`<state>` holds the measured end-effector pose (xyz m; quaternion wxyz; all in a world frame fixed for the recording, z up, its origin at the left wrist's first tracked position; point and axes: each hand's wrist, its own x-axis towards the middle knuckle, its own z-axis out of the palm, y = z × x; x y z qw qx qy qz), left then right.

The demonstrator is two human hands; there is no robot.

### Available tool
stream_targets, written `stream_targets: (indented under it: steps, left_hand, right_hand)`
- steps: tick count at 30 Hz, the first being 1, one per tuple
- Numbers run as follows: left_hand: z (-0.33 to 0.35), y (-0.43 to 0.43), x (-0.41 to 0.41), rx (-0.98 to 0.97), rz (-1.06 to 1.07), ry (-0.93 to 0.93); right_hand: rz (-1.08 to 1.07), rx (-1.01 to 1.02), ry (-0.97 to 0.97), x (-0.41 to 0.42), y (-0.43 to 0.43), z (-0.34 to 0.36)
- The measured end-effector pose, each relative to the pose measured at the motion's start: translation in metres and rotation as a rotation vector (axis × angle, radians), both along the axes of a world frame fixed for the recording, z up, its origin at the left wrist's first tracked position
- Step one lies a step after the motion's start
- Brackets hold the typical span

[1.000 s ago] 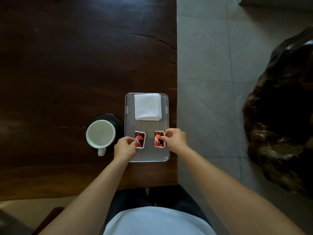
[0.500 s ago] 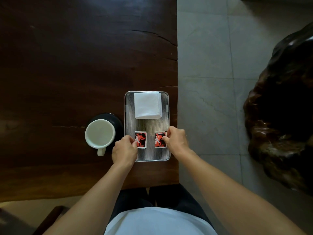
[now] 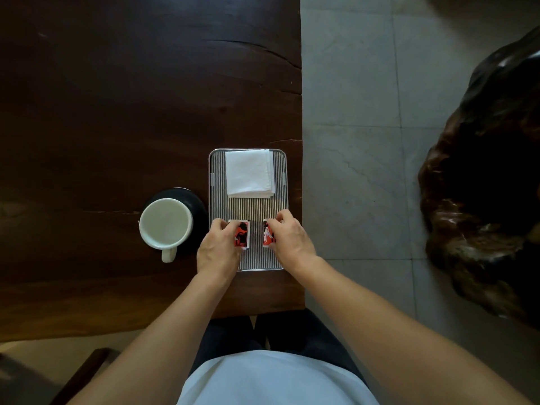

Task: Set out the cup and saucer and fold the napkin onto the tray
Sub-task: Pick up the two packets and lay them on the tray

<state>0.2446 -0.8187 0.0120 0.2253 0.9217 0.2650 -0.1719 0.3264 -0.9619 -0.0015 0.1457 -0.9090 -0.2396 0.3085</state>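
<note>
Both hands have slid further over the ribbed metal tray [image 3: 257, 206] at frame centre, the left hand [image 3: 217, 252] pinching one small red-and-black printed packet [image 3: 243, 233] and the right hand [image 3: 292, 241] pinching the twin packet [image 3: 267, 236] with curled fingers, so with the folded white paper napkin [image 3: 248, 176] on the tray's upper end and the white ceramic cup [image 3: 165, 223] on its black round saucer [image 3: 198, 203] just left, the setting looks nearly finished.

I can read no words on the left packet [image 3: 243, 234] or the right packet [image 3: 266, 235], only red-and-black print.

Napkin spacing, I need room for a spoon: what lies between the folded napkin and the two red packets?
In the head view that stretch is bare: only ribbed tray between the napkin, the left packet and the right packet.
</note>
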Motion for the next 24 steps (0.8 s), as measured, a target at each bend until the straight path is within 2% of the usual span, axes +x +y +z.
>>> stream_targets:
  steps: [15, 24]
  left_hand:
    - [-0.0087, -0.0001, -0.0024, -0.014, 0.059, -0.052]
    - [-0.0015, -0.0019, -0.0045, -0.020, 0.074, -0.020]
  right_hand:
    - [0.006, 0.002, -0.043, -0.0020, -0.0004, -0.0048]
    - [-0.006, 0.041, -0.029, -0.0036, -0.0049, 0.0010]
